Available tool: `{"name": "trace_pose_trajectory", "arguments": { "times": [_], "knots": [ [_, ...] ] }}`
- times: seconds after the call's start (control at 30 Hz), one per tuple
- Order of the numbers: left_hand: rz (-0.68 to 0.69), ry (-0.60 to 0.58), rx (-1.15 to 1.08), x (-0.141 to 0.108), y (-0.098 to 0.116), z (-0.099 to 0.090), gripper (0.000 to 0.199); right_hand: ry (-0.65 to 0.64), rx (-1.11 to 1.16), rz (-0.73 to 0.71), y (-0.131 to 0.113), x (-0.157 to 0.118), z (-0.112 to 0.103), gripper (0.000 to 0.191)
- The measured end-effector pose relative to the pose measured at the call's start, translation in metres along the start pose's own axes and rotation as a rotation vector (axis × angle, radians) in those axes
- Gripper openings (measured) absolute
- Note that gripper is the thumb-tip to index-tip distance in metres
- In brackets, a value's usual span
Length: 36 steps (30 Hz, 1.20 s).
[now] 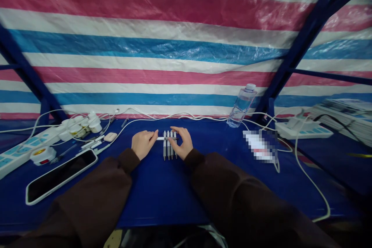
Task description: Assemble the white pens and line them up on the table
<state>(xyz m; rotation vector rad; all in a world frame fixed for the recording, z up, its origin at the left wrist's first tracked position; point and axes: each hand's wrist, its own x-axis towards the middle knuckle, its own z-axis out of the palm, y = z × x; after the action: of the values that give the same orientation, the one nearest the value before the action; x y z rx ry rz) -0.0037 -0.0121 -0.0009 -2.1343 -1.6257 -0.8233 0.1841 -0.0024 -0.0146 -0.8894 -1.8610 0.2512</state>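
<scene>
Several white-and-grey pens (168, 152) lie side by side on the blue tabletop, tips toward me. Another pen (161, 138) lies crosswise over them, its white end to the left and its darker end to the right. My left hand (143, 144) is closed, pinching the white end of this crosswise pen between thumb and fingers. On the other side, my right hand (183, 144) curves around the right end of the row. Its thumb and forefinger are apart, with the thumb close to the crosswise pen's dark end; whether it presses on the pens is unclear.
A phone (61, 176), a power strip with plugs (35, 145) and a pale case (110, 136) lie left. A clear bottle (241, 106) leans at the back right. Another power strip (303, 130), loose cables and stacked papers (345, 118) are farther right. Striped sheeting hangs behind.
</scene>
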Motion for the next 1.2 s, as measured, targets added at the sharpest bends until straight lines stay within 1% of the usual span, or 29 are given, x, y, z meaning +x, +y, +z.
{"name": "trace_pose_trajectory", "arguments": {
  "times": [0.1,0.2,0.33,0.5,0.63,0.73,0.83,0.93,1.0,1.1,1.17,1.2],
  "knots": [
    [-0.007,0.033,0.007,0.000,0.000,0.000,0.050,-0.128,-0.109,-0.069,0.001,-0.001,0.001,0.027],
    [-0.016,0.049,0.033,0.000,-0.001,0.001,0.050,-0.207,-0.247,-0.173,0.002,-0.001,0.002,0.028],
    [-0.021,0.034,0.049,-0.001,-0.001,0.003,0.050,-0.199,-0.350,-0.219,0.004,-0.001,0.003,0.028],
    [-0.043,0.008,0.012,-0.001,-0.001,0.003,0.050,-0.155,-0.360,-0.221,0.004,-0.001,0.001,0.026],
    [-0.072,0.000,-0.020,0.000,0.000,0.002,0.050,-0.131,-0.377,-0.161,0.005,-0.002,0.001,0.028],
    [-0.128,-0.010,-0.045,0.000,0.001,0.000,0.050,-0.107,-0.379,-0.118,0.006,-0.002,0.001,0.039],
    [-0.230,-0.047,-0.103,0.001,0.002,-0.002,0.049,-0.076,-0.358,-0.091,0.008,-0.003,0.002,0.047],
    [-0.356,-0.108,-0.203,0.001,0.000,-0.002,0.048,-0.013,-0.291,-0.028,0.010,-0.003,0.002,0.046],
    [-0.421,-0.128,-0.288,0.001,-0.002,-0.001,0.048,0.042,-0.234,0.038,0.012,-0.003,0.004,0.044],
    [-0.486,-0.092,-0.471,0.003,-0.006,0.003,0.050,0.118,-0.140,0.158,0.016,-0.003,0.006,0.041],
    [-0.550,-0.064,-0.679,0.005,-0.007,0.007,0.049,0.164,-0.057,0.214,0.020,-0.002,0.008,0.039],
    [-0.604,-0.067,-0.820,0.007,-0.008,0.009,0.047,0.185,-0.011,0.237,0.023,-0.002,0.010,0.037]
  ]
}}
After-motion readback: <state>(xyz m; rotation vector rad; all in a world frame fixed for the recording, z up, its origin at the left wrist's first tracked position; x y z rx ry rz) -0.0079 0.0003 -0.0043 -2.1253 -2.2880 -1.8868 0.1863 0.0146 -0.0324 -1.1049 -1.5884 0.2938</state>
